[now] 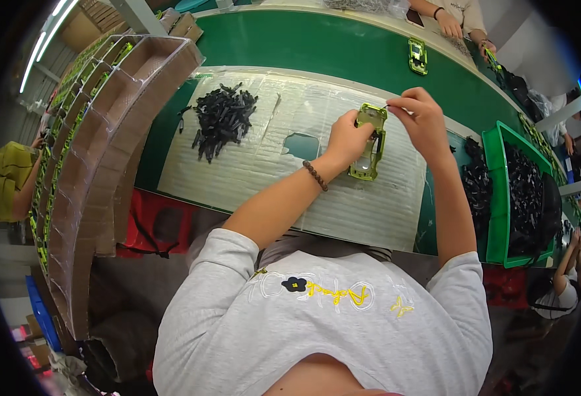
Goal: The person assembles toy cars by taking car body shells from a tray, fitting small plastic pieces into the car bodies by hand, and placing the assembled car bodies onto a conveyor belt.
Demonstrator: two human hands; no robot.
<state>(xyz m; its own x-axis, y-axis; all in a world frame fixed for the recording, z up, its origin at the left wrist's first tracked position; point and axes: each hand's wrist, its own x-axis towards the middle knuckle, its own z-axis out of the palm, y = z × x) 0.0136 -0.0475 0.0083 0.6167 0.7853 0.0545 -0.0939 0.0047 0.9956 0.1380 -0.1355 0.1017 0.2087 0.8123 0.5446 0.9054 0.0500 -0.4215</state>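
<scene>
My left hand (348,140) grips a yellow-green plastic shell (364,169) with cut-out openings, thumb laid across its middle. The shell is held over a pale, taped work mat (264,178). At its far right corner, my right hand (424,119) pinches a small dark piece (386,106) between thumb and forefinger. The piece is too small to make out its kind, and I cannot tell whether it touches the shell. Left of my hands, a heap of small black strip-like parts (223,120) lies on the mat.
A divided cardboard box (83,191) stands along the left. On the right, loose black parts (476,178) lie beside a green crate (495,198) full of more. Another yellow-green shell (418,56) rests on the green surface (290,41) beyond, near another person's hand (449,24).
</scene>
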